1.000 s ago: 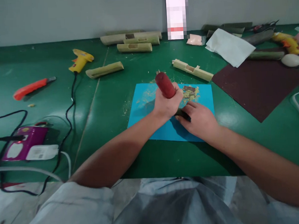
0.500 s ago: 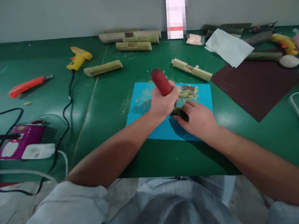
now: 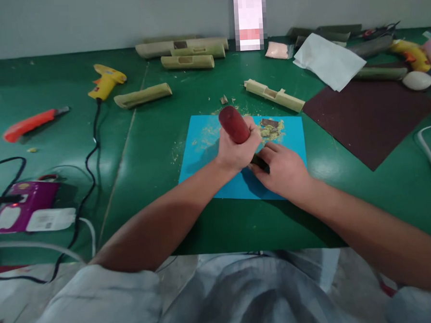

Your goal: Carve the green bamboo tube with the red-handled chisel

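Note:
My left hand (image 3: 236, 143) is wrapped round a tool with a thick red handle (image 3: 234, 125); its working end is hidden behind the fingers, so its kind does not show. Close beside it, my right hand (image 3: 282, 165) grips a short dark bamboo piece (image 3: 260, 162) low over a blue sheet (image 3: 229, 187). The tool hand meets the near end of this piece. Beyond the hands, yellowish shavings (image 3: 276, 132) and a small brown flat piece (image 3: 270, 123) lie on the sheet.
Cut bamboo tubes (image 3: 187, 62) lie at the back, and a notched one (image 3: 274, 96) beyond the sheet. At left are a yellow glue gun (image 3: 106, 82), an orange-handled cutter (image 3: 31, 125) and a purple power box (image 3: 46, 197). White paper (image 3: 328, 61) overlaps a brown sheet (image 3: 367, 124) at right.
The red handle has tipped slightly lower toward me, with both hands still close together. A small chip now lies on the table just beyond the blue sheet. The whole view has shifted a little.

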`<control>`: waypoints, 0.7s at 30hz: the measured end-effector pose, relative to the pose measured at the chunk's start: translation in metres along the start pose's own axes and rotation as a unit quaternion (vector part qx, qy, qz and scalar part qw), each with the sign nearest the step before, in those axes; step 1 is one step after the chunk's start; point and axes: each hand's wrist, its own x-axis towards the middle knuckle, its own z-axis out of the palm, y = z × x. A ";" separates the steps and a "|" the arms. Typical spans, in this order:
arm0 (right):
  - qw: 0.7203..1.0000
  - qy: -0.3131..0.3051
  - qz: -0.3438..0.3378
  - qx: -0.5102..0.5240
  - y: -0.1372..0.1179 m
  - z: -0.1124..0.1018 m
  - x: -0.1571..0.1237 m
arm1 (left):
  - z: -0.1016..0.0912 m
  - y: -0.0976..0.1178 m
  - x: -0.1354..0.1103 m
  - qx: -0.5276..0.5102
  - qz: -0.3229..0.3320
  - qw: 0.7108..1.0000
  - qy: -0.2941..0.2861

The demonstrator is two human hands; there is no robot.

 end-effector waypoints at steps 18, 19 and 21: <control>0.999 -0.022 0.029 -0.037 -0.005 -0.007 0.002 | 0.004 0.015 0.003 -0.039 -0.152 0.984 0.085; 0.999 -0.022 0.028 -0.039 -0.005 -0.007 0.002 | 0.004 0.015 0.003 -0.040 -0.149 0.984 0.089; 0.998 -0.022 0.027 -0.043 -0.005 -0.007 0.002 | 0.004 0.014 0.002 -0.034 -0.152 0.984 0.086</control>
